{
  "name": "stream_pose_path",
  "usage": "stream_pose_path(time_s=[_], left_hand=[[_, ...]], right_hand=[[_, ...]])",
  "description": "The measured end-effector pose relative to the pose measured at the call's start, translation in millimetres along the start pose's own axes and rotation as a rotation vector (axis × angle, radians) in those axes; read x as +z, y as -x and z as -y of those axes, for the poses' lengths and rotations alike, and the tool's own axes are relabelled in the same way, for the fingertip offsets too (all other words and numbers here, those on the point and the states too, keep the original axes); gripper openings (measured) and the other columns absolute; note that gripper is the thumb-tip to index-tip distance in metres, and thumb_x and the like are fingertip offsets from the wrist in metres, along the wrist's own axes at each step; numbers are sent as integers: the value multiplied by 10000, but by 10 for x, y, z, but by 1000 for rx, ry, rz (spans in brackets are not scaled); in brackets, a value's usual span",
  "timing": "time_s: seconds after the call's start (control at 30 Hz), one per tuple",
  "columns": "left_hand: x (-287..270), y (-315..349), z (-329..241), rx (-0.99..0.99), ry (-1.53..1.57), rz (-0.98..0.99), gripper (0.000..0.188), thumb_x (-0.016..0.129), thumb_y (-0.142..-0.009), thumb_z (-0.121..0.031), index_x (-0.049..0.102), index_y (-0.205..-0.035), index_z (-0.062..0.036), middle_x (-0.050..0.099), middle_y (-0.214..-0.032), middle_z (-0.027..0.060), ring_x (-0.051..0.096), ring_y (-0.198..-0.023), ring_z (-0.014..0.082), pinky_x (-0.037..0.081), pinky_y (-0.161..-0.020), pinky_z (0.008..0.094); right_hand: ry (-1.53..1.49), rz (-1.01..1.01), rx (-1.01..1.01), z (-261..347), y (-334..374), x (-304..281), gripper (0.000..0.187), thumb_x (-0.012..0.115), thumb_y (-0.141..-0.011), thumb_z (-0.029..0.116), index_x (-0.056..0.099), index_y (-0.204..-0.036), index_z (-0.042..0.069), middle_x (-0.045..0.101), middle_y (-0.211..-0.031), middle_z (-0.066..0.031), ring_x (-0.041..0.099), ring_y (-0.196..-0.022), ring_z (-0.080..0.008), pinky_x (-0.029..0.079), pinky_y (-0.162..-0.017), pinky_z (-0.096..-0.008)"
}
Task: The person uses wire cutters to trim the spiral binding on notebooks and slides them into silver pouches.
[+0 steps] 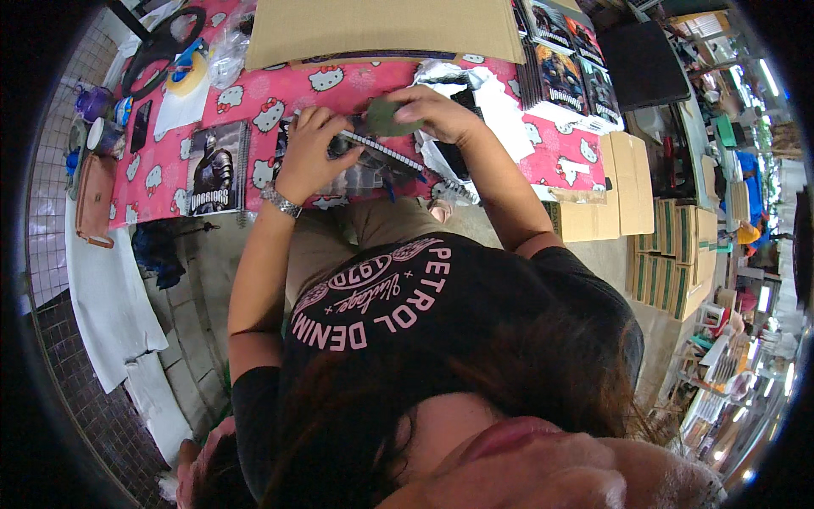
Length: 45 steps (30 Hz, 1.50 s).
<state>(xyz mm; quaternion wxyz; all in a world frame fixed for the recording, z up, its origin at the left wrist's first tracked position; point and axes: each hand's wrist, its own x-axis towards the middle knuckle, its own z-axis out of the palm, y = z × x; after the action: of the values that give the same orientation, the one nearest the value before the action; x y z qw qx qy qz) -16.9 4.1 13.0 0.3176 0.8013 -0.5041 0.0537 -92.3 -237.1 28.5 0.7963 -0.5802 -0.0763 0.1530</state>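
A spiral notebook (360, 176) lies at a slant at the table's front edge, its light coil binding facing up and to the right. Curled over its left part is my left hand (312, 157), a metal watch on the wrist, thumb close to the coil. My right hand (432, 112) pinches a dark green piece (392, 117), perhaps a cloth or pad, just above the notebook's far end. Most of the cover is hidden by my hands. Left of them, another spiral notebook (217, 170) with an armoured figure on its cover lies flat.
A pink patterned cloth (343, 78) covers the table. A cardboard sheet (386, 30) is at the back, with stacked notebooks (560, 76) to its right. White paper (509, 131) lies beside my right arm. Tape (188, 76), a phone (141, 125) and a brown pouch (96, 199) are left; cartons (623, 182) right.
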Motion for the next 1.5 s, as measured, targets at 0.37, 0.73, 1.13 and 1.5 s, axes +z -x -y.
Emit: stream_pose_path(time_s=[0.37, 0.73, 1.13, 1.5], left_hand=[[-59, -46, -2, 25, 36, -21, 369, 768, -690, -229, 587, -943, -30, 568, -976, 131, 501, -999, 330, 410, -863, 418], [-157, -50, 79, -26, 135, -9, 263, 691, -764, -125, 579, -976, -19, 575, -978, 145, 516, -1011, 348, 408, -889, 420], [-248, -34, 427, -176, 281, 34, 253, 715, -763, -71, 625, -995, -25, 599, -932, 89, 591, -899, 234, 455, -776, 316], [-238, 166, 443, -422, 505, -89, 219, 688, -843, -102, 661, -1047, -27, 665, -745, 36, 597, -613, 80, 459, -580, 226]], right_hand=[[362, 97, -53, 136, -76, 1, 473, 720, -789, 264, 624, -1144, -34, 659, -1086, -119, 610, -1022, -202, 456, -915, -304], [496, 108, -39, 119, -280, 8, 400, 690, -818, 184, 618, -1166, -1, 636, -1074, -72, 598, -990, -174, 480, -867, -298], [770, 118, -47, 88, -590, 59, 457, 709, -810, 228, 610, -1180, -21, 655, -1088, -95, 593, -997, -154, 456, -886, -274], [1286, -833, 232, -432, -15, -817, 526, 721, -742, 453, 669, -1116, 86, 617, -1162, -186, 585, -1091, -322, 461, -930, -375]])
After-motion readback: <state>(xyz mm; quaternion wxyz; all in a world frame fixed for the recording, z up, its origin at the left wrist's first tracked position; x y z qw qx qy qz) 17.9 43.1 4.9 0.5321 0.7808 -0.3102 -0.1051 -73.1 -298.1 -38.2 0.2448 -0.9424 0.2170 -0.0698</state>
